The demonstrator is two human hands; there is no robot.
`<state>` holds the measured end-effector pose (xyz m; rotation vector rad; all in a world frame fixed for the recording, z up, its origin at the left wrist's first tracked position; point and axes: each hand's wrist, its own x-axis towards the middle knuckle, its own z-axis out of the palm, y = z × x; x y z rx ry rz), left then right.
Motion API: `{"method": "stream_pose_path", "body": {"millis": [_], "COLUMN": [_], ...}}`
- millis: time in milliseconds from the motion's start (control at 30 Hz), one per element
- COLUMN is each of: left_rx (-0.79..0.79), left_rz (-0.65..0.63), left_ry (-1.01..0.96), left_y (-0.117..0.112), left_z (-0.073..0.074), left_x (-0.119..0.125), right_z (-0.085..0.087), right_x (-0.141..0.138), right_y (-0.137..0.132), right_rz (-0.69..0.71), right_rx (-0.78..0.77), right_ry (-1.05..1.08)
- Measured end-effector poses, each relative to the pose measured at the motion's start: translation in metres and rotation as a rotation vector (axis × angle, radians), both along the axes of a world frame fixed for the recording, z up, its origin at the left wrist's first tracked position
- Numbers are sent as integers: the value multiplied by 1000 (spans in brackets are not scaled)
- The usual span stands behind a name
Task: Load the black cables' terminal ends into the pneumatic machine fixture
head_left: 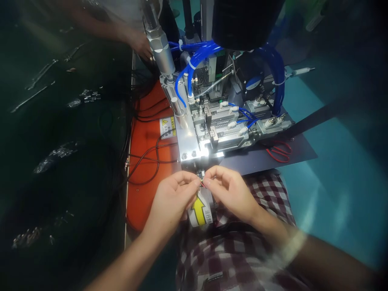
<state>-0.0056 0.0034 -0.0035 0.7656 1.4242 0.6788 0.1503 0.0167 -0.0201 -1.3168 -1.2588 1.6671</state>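
My left hand (172, 198) and my right hand (230, 190) meet in front of my lap, fingers pinched together. Between the fingertips sits a small wire end (201, 180) with a metal tip and a red strand; both hands pinch it. It lies just below the front edge of a small metal machine (218, 129) with blue air hoses (197, 56). A white label with a yellow arrow (200, 210) shows under my hands.
The machine stands on an orange base (145, 133) with black cables (151, 157) looping over it. Red-handled scissors (280, 151) lie on a dark mat at the right. Another person's hand (141, 42) rests at the back left. Bagged parts (57, 153) lie on the dark table at left.
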Motion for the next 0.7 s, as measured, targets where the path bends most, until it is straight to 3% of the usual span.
{"method": "stream_pose_path", "body": {"millis": [333,700], "left_rx": [8,57], "left_rz": [11,14], "left_ry": [-110,-72], "left_y": [-3,-5], "left_z": [2,-3], "left_x": [4,7], "right_z": [4,5], "right_x": [-6,-12], "right_y": [-2,-4], "right_rz": [-77,-181], "right_rx": [-102,-234], "right_ry": [102,227]}}
